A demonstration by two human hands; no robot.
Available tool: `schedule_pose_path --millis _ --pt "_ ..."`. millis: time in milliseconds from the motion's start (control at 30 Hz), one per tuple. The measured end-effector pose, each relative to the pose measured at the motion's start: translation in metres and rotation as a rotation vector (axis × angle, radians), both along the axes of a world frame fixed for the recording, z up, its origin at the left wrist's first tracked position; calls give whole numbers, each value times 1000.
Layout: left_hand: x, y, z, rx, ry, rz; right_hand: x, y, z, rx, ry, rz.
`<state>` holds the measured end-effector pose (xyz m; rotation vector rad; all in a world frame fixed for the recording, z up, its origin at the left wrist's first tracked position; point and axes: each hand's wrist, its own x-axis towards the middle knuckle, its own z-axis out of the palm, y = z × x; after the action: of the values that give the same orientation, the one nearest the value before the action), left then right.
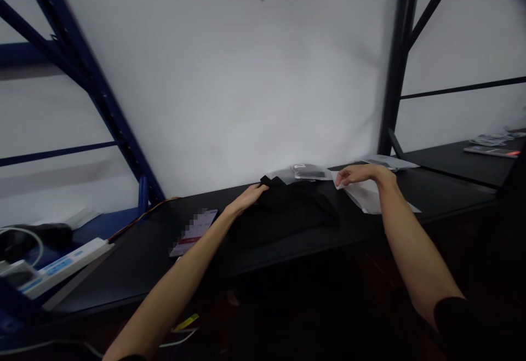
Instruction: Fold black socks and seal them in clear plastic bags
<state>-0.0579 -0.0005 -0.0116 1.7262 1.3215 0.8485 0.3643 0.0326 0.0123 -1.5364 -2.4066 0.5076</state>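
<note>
While crumpled black cloth (276, 193) is gripped by left hand (249, 195), flat white plastic bag (366, 196) is pinched by right hand (356, 174).
Both seem light, limp; edges are best grasped.

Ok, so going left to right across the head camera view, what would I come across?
White power strip, phone, left hand, black cloth, right hand, flat item with a red glow.

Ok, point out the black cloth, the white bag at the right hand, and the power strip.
Black cloth (276, 195): head view, on its bunched part.
White bag (367, 199): head view, on its flat face.
Power strip (67, 266): head view, on its top, near the middle.
</note>
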Motion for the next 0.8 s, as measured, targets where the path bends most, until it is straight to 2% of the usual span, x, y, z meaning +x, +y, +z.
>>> schedule_pose_path --millis 100,267,367,433,533,633,700,800 --pt "2 -4 3 -9 3 21 1 -4 9 -68 56 39" --pt "3 -8 6 -26 4 10 4 -33 22 172 102 -113" --pt "1 -8 5 -12 25 9 13 -57 19 233 99 -161" --pt "0 -8 5 -5 33 13 20 -72 12 151 72 -112" --pt "0 -9 5 0 36 20 27 -88 0 -102 18 40" --pt "0 -12 7 4 27 14 28 -94 -5 -248 36 100" --pt "0 -13 8 13 -7 5 25 -90 -6 -208 57 75" --pt "0 -12 7 6 -84 7 18 -77 -10 -37 48 -90"
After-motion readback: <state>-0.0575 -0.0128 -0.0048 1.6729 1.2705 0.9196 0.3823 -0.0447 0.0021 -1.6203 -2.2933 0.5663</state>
